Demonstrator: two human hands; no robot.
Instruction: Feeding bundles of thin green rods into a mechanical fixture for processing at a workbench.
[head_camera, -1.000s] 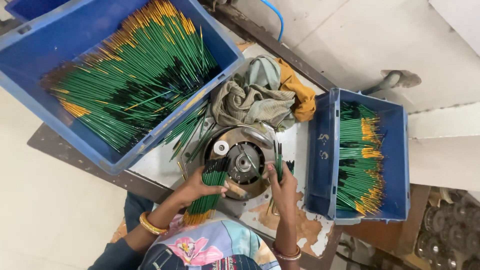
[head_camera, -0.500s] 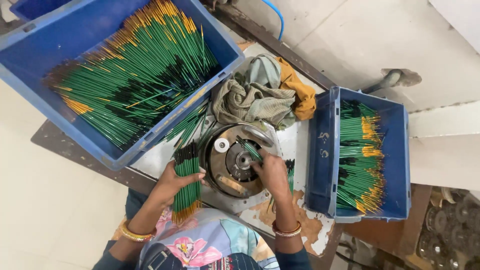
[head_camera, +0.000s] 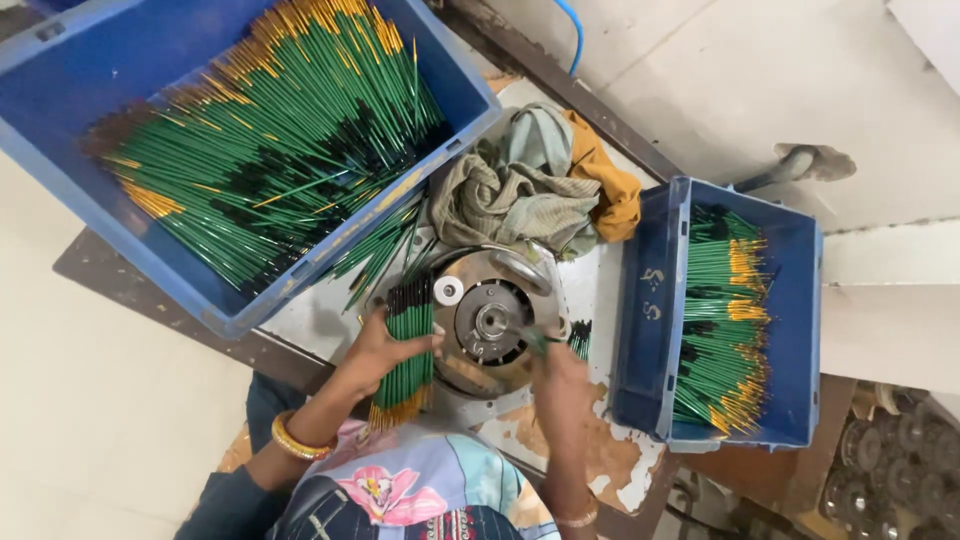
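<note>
- A bundle of green sticks (head_camera: 408, 350) is being gripped by the left hand (head_camera: 375, 350), its fingers closed around the bundle; the black tips are pointing away from the person and the yellow ends are pointing toward the body.
- The bundle is being held just left of a round metal machine (head_camera: 490, 320), which is standing on the table (head_camera: 600, 300) in front of the person.
- The right hand (head_camera: 560, 385) is being blurred by motion just below the machine's right edge; a single green stick (head_camera: 530, 340) is appearing at its fingers, but the degree of closure cannot be told.
- A large blue crate (head_camera: 120, 60), filled with many green sticks, is sitting at the upper left, its near corner overhanging the table.
- A smaller blue crate (head_camera: 650, 300), holding sorted green sticks, is lying to the right of the machine.
- Crumpled cloths (head_camera: 520, 185) are lying between the 2 crates, behind the machine.
- Loose sticks (head_camera: 380, 245) are spilling beside the large crate.
</note>
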